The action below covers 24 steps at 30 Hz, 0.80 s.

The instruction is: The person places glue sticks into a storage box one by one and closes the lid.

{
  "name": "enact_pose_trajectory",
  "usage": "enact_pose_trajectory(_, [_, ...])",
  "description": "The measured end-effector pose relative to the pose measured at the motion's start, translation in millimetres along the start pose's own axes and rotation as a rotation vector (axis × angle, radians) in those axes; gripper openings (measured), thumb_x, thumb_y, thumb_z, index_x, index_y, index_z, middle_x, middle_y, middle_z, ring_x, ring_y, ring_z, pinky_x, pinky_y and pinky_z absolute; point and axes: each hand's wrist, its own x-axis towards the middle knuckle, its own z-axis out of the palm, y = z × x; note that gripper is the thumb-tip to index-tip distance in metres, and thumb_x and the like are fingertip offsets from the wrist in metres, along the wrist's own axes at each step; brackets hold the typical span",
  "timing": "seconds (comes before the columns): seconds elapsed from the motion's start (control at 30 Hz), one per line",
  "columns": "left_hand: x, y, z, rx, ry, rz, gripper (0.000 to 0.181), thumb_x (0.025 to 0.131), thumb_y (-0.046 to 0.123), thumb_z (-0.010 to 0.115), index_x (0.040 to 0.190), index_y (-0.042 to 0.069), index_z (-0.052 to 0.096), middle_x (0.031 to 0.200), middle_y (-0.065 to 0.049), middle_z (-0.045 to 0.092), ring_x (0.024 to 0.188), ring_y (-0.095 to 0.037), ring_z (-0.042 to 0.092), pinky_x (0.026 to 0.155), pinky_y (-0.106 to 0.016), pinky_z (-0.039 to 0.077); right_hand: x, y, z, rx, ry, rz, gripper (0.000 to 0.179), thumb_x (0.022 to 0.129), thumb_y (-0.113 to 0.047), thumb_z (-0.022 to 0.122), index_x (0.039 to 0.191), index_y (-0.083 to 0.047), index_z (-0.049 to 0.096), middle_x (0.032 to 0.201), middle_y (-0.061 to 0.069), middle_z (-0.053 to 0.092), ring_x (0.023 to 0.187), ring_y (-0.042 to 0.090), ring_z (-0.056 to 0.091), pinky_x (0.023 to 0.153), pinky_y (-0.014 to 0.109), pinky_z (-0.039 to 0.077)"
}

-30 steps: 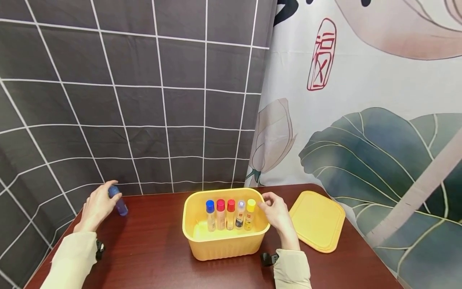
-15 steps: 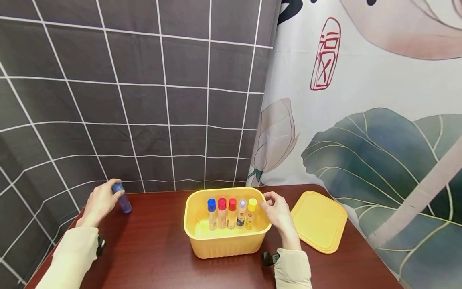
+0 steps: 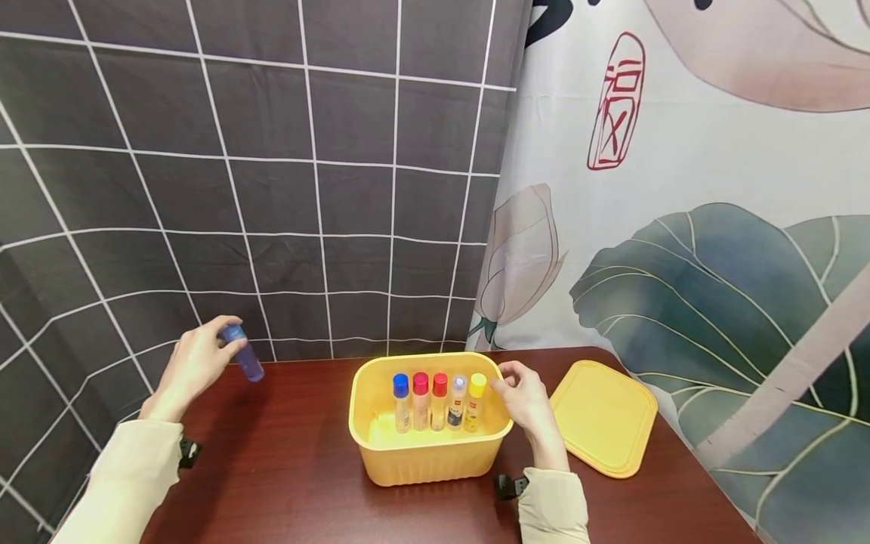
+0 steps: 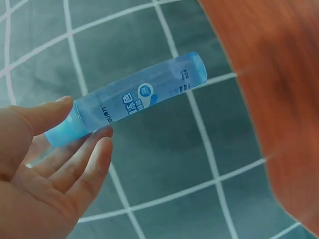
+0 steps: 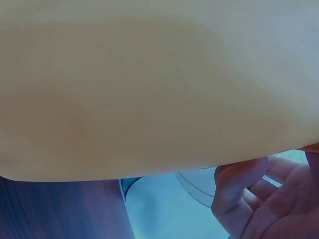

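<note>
Between the thumb and fingers of my left hand (image 3: 193, 366) is a blue glue tube (image 3: 250, 363), pinched by its cap end. In the head view it tilts in the air, its lower end to the right, near the table's back left. The left wrist view shows the tube's printed label (image 4: 139, 97). My right hand (image 3: 526, 400) holds the right rim of a yellow bin (image 3: 431, 465); thumb and fingers meet at that edge. Several similar clear tubes stand in a row inside, among them a blue-capped one (image 3: 402, 404) and a yellow-capped one (image 3: 474, 404). Bin wall (image 5: 149, 99) fills most of the right wrist view.
A flat yellow lid (image 3: 603, 419) lies on the dark red table (image 3: 292, 468) right of the bin. Behind the table hangs a dark grey cloth with white grid lines (image 3: 353, 196). A white cloth printed with leaves (image 3: 707, 302) hangs on the right.
My left hand has lifted the blue glue tube and moved it up and to the right, tilting it more. The right hand stays on the bin's rim. The view has shifted slightly.
</note>
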Motion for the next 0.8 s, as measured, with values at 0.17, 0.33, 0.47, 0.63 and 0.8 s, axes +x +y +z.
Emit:
enact_pose_trajectory(0.17, [6.5,20.3,-4.9,-0.026,-0.002,0.02,0.035,0.085,0.011,0.074,0.117,0.002,0.062,0.076,-0.014,0.067,0.065,-0.024,0.058,0.054,-0.036,0.038,-0.1,-1,-1,0.003,0.0,0.001,0.022,0.092,-0.01,0.064,0.113,-0.002,0.062,0.082,0.012,0.056,0.078,0.033,0.059,0.069,0.04,0.056])
enact_pose_trajectory(0.33, [10.7,41.9,-9.0,-0.042,0.027,0.073,0.036,0.084,0.011,0.075,0.117,0.002,0.063,0.073,-0.01,0.066,0.063,-0.022,0.055,0.055,-0.036,0.038,-0.1,-2,-1,0.006,-0.004,0.006,0.022,0.092,-0.01,0.064,0.113,-0.003,0.062,0.082,0.012,0.056,0.079,0.033,0.059,0.07,0.041,0.056])
enact_pose_trajectory(0.47, [12.3,60.7,-10.7,-0.057,0.036,0.108,0.036,0.083,0.011,0.076,0.117,0.004,0.065,0.071,-0.006,0.066,0.062,-0.019,0.054,0.056,-0.036,0.038,0.2,-2,-1,0.006,-0.004,0.001,0.022,0.092,-0.01,0.064,0.113,-0.003,0.062,0.082,0.012,0.056,0.079,0.034,0.059,0.07,0.042,0.056])
enact_pose_trajectory(0.63, [12.9,82.6,-11.3,-0.084,0.026,0.138,0.034,0.084,0.013,0.076,0.116,0.007,0.066,0.071,-0.003,0.065,0.062,-0.018,0.053,0.058,-0.036,0.038,0.4,-1,-1,0.0,-0.001,0.01,0.022,0.093,-0.011,0.064,0.113,-0.004,0.062,0.083,0.012,0.056,0.081,0.036,0.059,0.07,0.041,0.056])
enact_pose_trajectory(0.8, [14.2,100.5,-11.6,-0.131,0.011,0.156,0.034,0.085,0.012,0.076,0.117,0.007,0.066,0.081,-0.007,0.068,0.065,-0.019,0.058,0.057,-0.035,0.042,0.1,0,0,-0.004,0.002,0.005,0.022,0.092,-0.011,0.064,0.113,-0.003,0.062,0.082,0.012,0.055,0.08,0.035,0.059,0.067,0.038,0.055])
